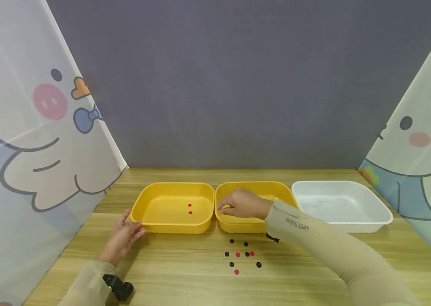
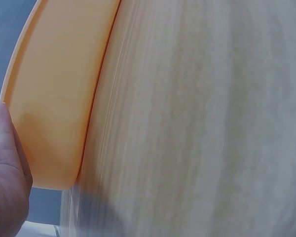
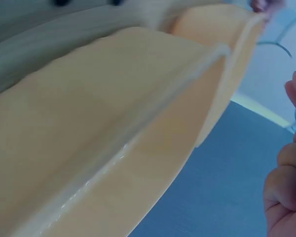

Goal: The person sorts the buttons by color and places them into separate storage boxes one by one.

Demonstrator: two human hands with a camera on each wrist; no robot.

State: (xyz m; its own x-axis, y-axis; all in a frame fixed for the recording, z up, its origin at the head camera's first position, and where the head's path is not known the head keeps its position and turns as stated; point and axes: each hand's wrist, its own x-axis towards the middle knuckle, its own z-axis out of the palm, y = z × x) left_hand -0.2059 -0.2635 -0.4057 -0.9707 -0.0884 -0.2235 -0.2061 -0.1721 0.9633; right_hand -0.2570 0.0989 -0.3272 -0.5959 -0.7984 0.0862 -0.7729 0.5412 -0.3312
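Observation:
At the near left corner of the left yellow tray [image 1: 173,228], my left hand [image 1: 121,239] grips the rim. One finger lies along the tray's outer wall [image 2: 64,98] in the left wrist view. Two pink buttons [image 1: 190,212] lie inside this tray. My right hand [image 1: 244,203] is over the left part of the middle yellow tray [image 1: 255,185], palm down. Its fingers [image 3: 288,190] are curled, with thumb and forefinger tips close together; I cannot tell whether a button is between them. In front of the middle tray, several black buttons [image 1: 259,264] and three pink buttons [image 1: 236,272] lie scattered.
A white tray [image 1: 341,222] stands to the right, in line with the yellow ones. Under everything is a wood-grain table [image 1: 185,272]. A grey wall [image 1: 215,85] rises behind, and cartoon-printed sheets [image 1: 20,106] flank both sides. My right forearm crosses before the white tray.

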